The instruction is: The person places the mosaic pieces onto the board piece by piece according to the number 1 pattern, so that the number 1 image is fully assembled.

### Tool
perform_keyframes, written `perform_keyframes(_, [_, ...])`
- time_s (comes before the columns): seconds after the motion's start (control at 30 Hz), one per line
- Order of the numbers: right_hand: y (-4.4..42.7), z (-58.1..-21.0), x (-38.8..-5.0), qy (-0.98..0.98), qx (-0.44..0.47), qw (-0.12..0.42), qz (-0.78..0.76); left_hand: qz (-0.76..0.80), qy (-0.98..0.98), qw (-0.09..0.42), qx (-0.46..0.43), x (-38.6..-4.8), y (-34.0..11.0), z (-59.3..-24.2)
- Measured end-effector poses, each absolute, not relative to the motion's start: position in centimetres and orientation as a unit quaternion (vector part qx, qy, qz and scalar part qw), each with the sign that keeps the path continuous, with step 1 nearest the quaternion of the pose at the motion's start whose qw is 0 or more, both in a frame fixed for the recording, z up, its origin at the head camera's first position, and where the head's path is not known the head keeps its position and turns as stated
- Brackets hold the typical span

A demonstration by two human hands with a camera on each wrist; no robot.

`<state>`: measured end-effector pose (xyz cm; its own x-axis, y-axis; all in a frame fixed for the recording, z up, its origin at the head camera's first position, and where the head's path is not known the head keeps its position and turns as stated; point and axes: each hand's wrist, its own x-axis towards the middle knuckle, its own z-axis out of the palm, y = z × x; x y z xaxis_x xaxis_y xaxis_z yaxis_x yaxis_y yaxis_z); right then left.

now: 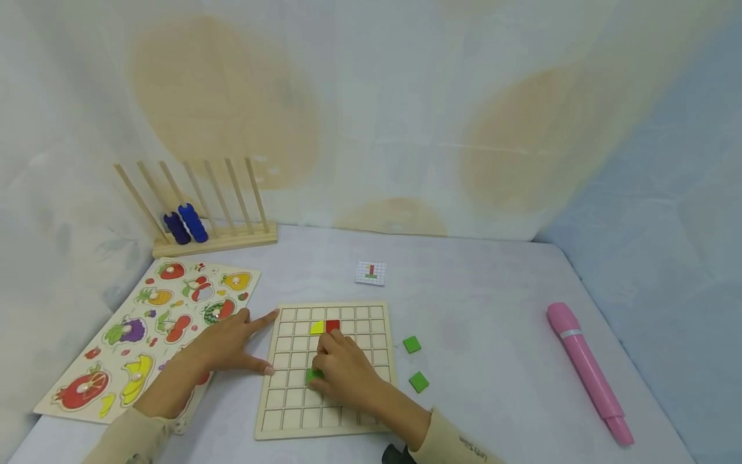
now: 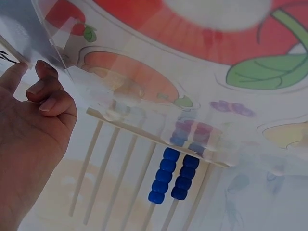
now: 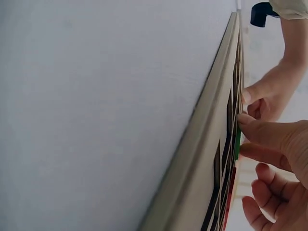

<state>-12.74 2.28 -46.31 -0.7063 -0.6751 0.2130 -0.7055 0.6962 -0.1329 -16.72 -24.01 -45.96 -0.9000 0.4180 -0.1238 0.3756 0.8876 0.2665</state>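
Note:
A wooden grid board (image 1: 294, 420) lies in front of me, with a yellow square tile (image 1: 317, 327) and a red tile (image 1: 332, 325) side by side on its upper part. My left hand (image 1: 228, 345) touches the board's left edge with thumb and forefinger spread apart. Over the board's middle, my right hand (image 1: 346, 374) pinches a green square tile (image 1: 313, 377) between thumb and forefinger, down at the grid. The right wrist view shows the green tile (image 3: 237, 142) between those fingertips, the other fingers loosely bent. My right hand hides part of the grid.
Two loose green tiles (image 1: 412, 344) lie right of the board. Behind it rests a small card (image 1: 371, 272) with a grid pattern. A fruit puzzle board (image 1: 191, 293) lies under my left forearm, and a peg rack (image 1: 243, 240) stands behind. A pink pen-shaped object (image 1: 591, 374) lies far right.

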Motion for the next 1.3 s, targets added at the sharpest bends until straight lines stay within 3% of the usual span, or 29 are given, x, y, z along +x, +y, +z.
perform_keyframes(0.37, [3.5,-46.3,-12.7,-0.916,0.366,0.093,0.139,0.114,0.968,0.104,0.197,-16.9,-23.9,-45.5])
perform_keyframes(0.7, [9.2,-45.5,-13.3,-0.932,0.303,0.050,0.194,0.111,0.969,0.109,0.194,-17.0,-24.0,-46.0])
perform_keyframes(0.97, [14.2,-45.4,-14.0,-0.940,0.271,0.055,0.202,0.115,0.967,0.110,0.198,-17.0,-24.1,-46.0])
perform_keyframes(1.3, [18.1,-46.1,-14.7,-0.951,0.219,0.023,0.217,0.107,0.968,0.103,0.201,-17.1,-24.1,-46.2])
